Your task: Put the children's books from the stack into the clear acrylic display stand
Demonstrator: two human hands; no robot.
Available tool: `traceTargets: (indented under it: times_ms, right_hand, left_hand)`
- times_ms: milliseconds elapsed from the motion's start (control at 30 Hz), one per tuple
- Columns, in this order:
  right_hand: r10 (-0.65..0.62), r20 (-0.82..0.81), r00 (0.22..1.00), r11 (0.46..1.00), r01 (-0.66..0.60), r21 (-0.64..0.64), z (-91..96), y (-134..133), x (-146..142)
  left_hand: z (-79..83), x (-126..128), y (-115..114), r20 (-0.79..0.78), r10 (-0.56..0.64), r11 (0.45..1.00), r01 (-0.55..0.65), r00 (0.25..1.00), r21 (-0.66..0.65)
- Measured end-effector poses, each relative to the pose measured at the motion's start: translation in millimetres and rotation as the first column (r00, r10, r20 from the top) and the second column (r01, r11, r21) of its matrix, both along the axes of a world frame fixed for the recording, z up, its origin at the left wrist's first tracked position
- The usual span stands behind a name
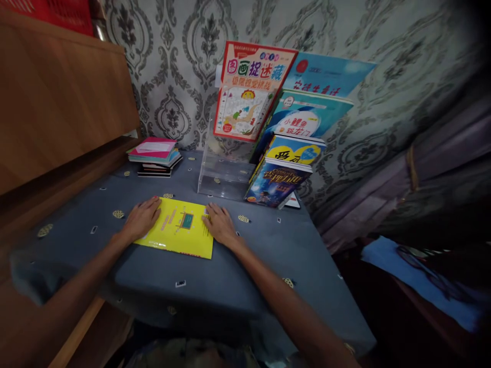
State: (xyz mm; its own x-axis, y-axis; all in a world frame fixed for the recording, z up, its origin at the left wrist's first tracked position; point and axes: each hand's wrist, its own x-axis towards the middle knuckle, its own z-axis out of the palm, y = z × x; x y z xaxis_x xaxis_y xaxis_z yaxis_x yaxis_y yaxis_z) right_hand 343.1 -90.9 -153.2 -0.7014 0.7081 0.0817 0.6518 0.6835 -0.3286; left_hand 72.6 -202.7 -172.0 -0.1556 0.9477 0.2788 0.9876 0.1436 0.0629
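Observation:
A thin yellow book [178, 227] lies flat on the grey-blue tablecloth [230, 266]. My left hand [141, 217] rests flat on the book's left edge, fingers stretched out. My right hand [219, 223] lies flat on its right edge, fingers also stretched out. Neither hand grips anything.
A clear acrylic stand [220, 176] holds several picture books, with a red-bordered one [247, 92] at the back and a dark blue one [274, 183] in front. A stack of books [155, 156] sits at the far left. A wooden cabinet [57, 92] flanks the left; curtains hang at right.

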Motion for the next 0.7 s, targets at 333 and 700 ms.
traceTargets:
  times_ms: [333, 700]
  right_hand:
    - [-0.003, -0.023, 1.000, 0.998, 0.004, 0.069, -17.7, 1.5, 7.7]
    - [-0.011, -0.018, 1.000, 0.997, 0.012, 0.071, -15.3, -1.0, 8.5]
  left_hand:
    - [28.7, 24.0, -14.1, -0.127, 0.005, 0.997, -0.015, 0.992, -0.076]
    - [40.6, 68.2, -102.2, -0.185, 0.042, 0.984, -0.073, 0.982, -0.164]
